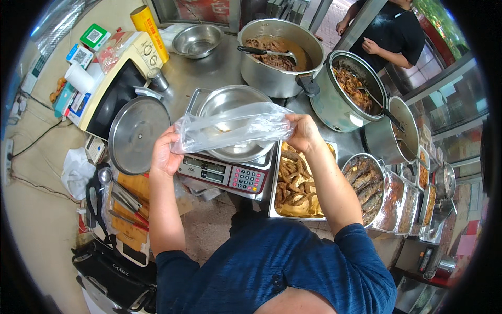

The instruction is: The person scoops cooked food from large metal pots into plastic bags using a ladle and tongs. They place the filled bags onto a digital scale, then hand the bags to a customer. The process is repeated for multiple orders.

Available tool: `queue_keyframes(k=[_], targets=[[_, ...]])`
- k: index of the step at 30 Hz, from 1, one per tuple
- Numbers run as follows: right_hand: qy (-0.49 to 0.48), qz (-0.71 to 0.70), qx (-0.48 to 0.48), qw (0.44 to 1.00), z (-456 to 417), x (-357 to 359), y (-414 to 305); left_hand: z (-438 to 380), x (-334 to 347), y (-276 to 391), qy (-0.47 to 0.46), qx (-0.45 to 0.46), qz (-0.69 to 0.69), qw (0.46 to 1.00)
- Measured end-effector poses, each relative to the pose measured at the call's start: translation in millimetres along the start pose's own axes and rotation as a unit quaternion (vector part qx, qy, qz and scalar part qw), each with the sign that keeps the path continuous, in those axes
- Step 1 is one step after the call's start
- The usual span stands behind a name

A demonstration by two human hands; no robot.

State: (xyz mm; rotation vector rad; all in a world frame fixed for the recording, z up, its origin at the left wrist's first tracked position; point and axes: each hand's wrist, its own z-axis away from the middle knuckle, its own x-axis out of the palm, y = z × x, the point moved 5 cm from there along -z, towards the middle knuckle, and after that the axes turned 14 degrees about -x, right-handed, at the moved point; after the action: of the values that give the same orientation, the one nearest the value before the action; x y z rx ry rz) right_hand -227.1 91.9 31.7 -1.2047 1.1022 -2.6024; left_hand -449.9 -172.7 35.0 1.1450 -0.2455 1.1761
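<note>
A clear plastic bag (231, 127) is stretched between my two hands, above a steel bowl (231, 96). My left hand (166, 151) grips one end of the bag, and the other end is bunched in my right hand (304, 133). The bowl rests on a digital weighing scale (223, 174) with a keypad and a small display. Through the film part of the bowl's inside shows, with a small brownish spot. Right of the scale, below my right hand, is a tray (274, 208) of brown cooked pieces (292, 176).
A steel lid (139, 135) leans by the microwave oven (121, 82). Behind the scale stand a large pot of stewed meat (266, 84) and a cooker with braised food (337, 108). Knives (127, 200) lie on a wooden board at left. Another person (392, 35) stands beyond the window frame.
</note>
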Motion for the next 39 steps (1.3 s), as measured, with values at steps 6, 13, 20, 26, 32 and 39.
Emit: queue_keyframes(k=[6,13,20,26,32,39], targets=[[0.086,0.207,-0.143,0.964,-48.7,-4.5,-18.9,-31.6,23.4,17.1,0.037,-0.017,-0.125,0.991],[0.174,0.264,-0.111,0.942,-97.9,6.8,-23.3,-136.5,16.1,60.3,0.121,0.076,-0.082,0.986],[0.068,0.159,0.028,0.985,-125.3,-42.6,17.9,-183.3,-67.2,18.0,0.188,-0.035,-0.110,0.975],[0.071,0.234,-0.003,0.970,-40.2,-48.3,18.5,-101.7,-56.3,-11.2,0.196,-0.081,-0.171,0.962],[0.003,0.591,-0.184,0.785,-2.4,-50.1,52.0,-72.1,-25.9,-34.1,0.207,-0.028,-0.207,0.956],[-0.040,0.764,-0.214,0.607,13.7,-44.1,69.5,-64.7,-39.0,-39.4,0.161,0.180,-0.535,0.810]])
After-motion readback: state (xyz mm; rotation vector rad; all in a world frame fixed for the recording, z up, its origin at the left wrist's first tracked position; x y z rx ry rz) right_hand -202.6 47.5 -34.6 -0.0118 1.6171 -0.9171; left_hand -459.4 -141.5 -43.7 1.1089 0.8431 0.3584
